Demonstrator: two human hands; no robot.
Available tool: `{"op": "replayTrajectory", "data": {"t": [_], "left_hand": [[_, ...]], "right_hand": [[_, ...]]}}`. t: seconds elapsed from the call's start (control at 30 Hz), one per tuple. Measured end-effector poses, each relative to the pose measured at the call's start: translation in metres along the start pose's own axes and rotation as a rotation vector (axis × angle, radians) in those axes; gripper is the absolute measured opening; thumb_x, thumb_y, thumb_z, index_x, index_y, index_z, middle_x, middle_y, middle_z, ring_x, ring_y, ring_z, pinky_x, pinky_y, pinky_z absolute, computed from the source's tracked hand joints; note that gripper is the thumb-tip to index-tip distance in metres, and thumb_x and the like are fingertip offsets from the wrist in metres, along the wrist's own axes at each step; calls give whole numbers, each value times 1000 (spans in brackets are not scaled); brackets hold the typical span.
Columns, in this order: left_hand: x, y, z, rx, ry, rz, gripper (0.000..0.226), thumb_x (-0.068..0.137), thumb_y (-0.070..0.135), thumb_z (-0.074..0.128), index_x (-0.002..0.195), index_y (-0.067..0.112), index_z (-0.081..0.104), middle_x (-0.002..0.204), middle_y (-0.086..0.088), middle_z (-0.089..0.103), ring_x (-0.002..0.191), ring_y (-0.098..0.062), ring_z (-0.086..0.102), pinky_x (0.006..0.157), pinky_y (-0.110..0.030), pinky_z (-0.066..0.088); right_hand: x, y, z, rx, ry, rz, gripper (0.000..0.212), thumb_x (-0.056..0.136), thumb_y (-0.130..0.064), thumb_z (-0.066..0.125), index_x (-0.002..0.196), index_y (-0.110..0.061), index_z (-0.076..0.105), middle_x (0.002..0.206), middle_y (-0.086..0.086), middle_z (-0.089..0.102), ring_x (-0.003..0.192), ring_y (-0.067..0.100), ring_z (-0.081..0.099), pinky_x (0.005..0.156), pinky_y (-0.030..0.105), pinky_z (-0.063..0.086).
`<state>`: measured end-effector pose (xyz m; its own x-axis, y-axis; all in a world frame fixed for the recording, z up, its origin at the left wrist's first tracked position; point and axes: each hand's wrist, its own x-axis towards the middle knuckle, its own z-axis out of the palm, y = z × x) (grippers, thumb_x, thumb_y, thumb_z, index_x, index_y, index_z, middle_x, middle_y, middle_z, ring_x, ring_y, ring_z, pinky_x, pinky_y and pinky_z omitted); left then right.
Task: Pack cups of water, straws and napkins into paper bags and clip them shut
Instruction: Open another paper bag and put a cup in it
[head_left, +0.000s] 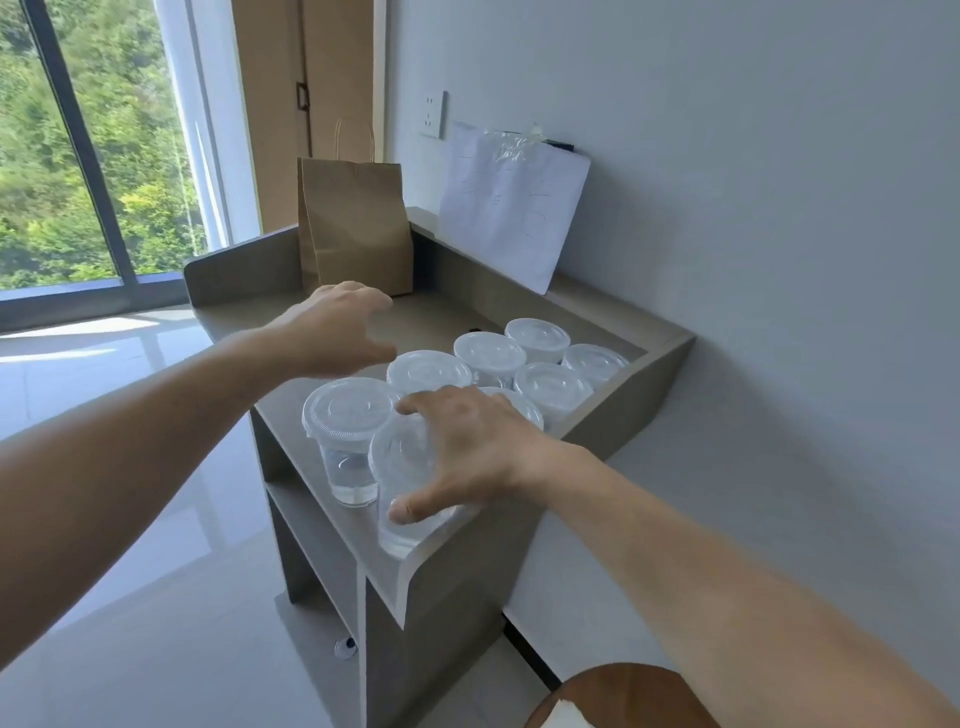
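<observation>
Head view: the right hand (467, 447) is laid over the nearest lidded cup (405, 488), fingers spread around its lid, apparently for lifting. That cup stands at the desk's (415, 566) near edge. The left hand (337, 325), fingers loosely spread and empty, is held toward the far paper bag (356, 228), across bare desktop.

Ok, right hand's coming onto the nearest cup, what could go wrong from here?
1. The nearest cup stands at the table's front corner; a nudge from the right hand could tip it off.
2. The lidded cups are tightly packed; lifting one may jostle the neighbouring cup.
3. The left hand hovers over the cluster and could knock lids.
</observation>
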<state>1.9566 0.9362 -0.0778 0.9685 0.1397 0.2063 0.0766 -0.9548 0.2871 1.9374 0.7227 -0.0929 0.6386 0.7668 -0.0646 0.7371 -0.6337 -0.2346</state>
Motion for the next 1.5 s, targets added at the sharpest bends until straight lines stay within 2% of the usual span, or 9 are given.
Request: {"op": "replayTrajectory", "data": {"t": [0.27,0.4,0.5,0.87,1.03,1.13,1.27,1.4,1.5], "left_hand": [[28,53,-44,46,108,100,60,87,49,59,140,23,49,147,-2,47,135,-27,40,106,-46,39],[34,117,-34,-1,111,245,60,87,47,61,140,22,49,147,-3,46,134,-26,42,107,-42,36],[27,175,-5,-46,53,370,59,86,43,64,138,20,51,143,-5,49,130,-26,46,104,-39,37],[-73,351,193,-5,-483,752,66,88,48,59,147,23,40,149,0,43,136,-23,41,105,-39,38],[-144,385,277,65,-756,848,65,83,42,64,142,21,45,142,-3,51,128,-24,48,103,-39,42],[-184,388,314,169,-952,827,70,70,40,75,132,19,50,124,-4,61,106,-21,61,88,-37,55],[-234,381,346,206,-1193,802,83,63,52,83,132,21,47,116,1,61,97,-19,58,79,-31,51],[-291,371,367,283,-1264,733,82,61,78,66,116,20,49,94,4,61,91,-22,61,81,-35,53],[-316,370,377,188,-1230,606,61,77,74,51,108,22,49,85,7,55,85,-21,59,74,-33,50]], "right_hand": [[-77,11,-86,252,279,3,100,56,-61,84,141,-35,41,136,-16,46,128,2,41,106,28,39],[-142,40,-107,301,406,136,99,47,-66,79,137,-41,45,118,-29,49,117,-12,45,99,22,42],[-192,63,-99,250,436,285,98,48,-65,80,136,-41,45,121,-26,50,116,-6,48,99,25,44],[-366,141,20,106,349,869,103,50,-76,74,139,-40,37,123,-20,42,114,6,41,86,29,38],[-418,165,80,166,336,1072,106,50,-78,72,141,-37,36,135,-14,44,126,13,40,96,36,42],[-433,176,110,184,329,1145,105,53,-75,73,142,-33,36,138,-9,44,128,17,39,97,38,42],[-439,190,145,225,354,1224,101,54,-71,74,140,-32,38,136,-7,46,126,19,40,89,34,40],[-443,195,176,286,314,1238,100,52,-67,72,139,-31,39,130,-5,47,121,20,41,82,32,37],[-450,195,190,299,258,1215,102,50,-71,70,139,-32,38,129,-6,47,120,19,41,82,32,37]]}}
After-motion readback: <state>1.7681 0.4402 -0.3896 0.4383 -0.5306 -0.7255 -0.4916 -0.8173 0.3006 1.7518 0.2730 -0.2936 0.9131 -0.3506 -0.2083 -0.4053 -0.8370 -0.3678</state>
